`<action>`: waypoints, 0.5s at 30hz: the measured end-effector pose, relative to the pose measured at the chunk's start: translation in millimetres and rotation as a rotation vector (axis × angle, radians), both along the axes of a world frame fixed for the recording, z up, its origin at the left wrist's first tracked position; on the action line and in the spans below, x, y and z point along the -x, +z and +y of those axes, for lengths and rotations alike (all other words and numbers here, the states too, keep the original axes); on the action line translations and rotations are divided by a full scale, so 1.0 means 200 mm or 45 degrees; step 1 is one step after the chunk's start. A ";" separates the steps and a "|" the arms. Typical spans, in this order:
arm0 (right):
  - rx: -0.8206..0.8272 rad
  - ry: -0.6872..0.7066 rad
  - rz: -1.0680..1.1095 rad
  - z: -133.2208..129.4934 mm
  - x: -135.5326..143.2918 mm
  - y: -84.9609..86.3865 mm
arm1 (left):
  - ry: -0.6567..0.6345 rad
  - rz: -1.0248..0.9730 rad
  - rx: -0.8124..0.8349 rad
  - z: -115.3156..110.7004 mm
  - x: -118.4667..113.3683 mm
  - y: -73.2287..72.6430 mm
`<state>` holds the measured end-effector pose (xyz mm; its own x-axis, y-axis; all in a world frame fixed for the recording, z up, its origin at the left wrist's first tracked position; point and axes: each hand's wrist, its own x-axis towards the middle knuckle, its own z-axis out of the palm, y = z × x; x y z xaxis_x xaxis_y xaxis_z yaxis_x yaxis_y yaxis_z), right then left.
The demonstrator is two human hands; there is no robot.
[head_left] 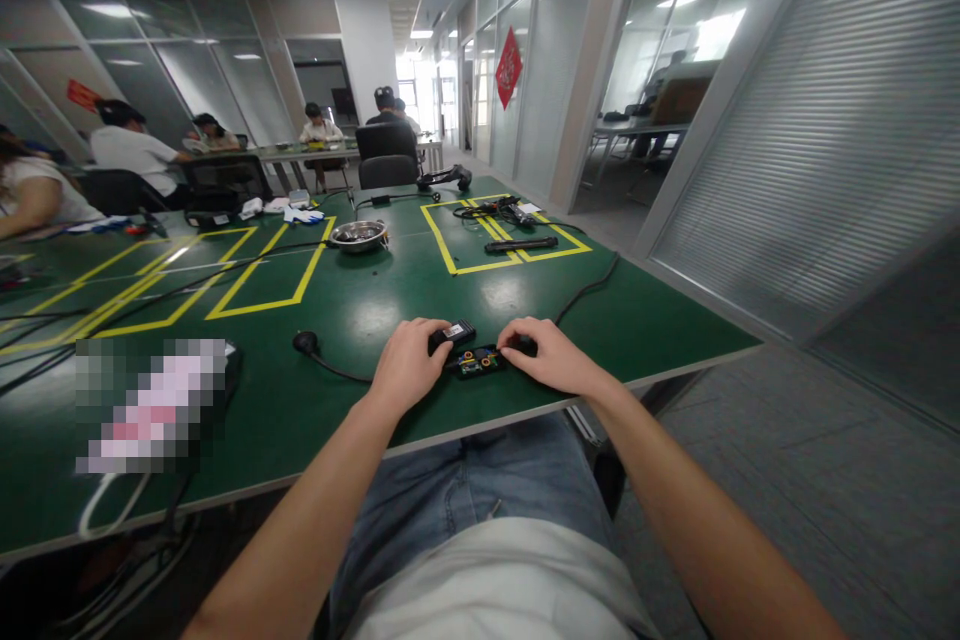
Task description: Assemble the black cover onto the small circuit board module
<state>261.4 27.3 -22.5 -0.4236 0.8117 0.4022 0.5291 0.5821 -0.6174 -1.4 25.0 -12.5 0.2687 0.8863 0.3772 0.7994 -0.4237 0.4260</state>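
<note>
An opened black adapter housing (478,361) lies on the green table (390,295), its circuit board and copper coils facing up. My left hand (411,358) has its thumb and fingers closed on a black cover (459,331) with a pale label, just behind the housing. At the housing's right end, my right hand (546,352) is pinched around a small dark part, perhaps the cable's end; its fingers partly hide it. A black cable with a round plug (305,343) runs from the left toward the housing.
A metal bowl (360,237) stands farther back. Yellow tape frames a dark bar (521,245) and coiled cables (487,210). At the left lies a blurred pink item (154,407). Another cable (589,288) curves along the right. People sit at tables beyond.
</note>
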 end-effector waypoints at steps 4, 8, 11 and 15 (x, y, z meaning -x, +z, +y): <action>0.020 -0.034 0.019 0.00 0.01 -0.01 | -0.189 -0.135 -0.122 -0.06 -0.01 0.04; 0.066 -0.006 0.076 -0.01 0.01 -0.01 | -0.369 -0.112 -0.090 -0.10 -0.02 0.07; 0.071 0.000 0.064 -0.01 0.00 -0.01 | -0.430 0.009 -0.026 -0.10 -0.02 0.06; 0.049 -0.037 -0.003 -0.01 0.00 -0.01 | -0.446 0.063 -0.042 -0.10 -0.01 0.05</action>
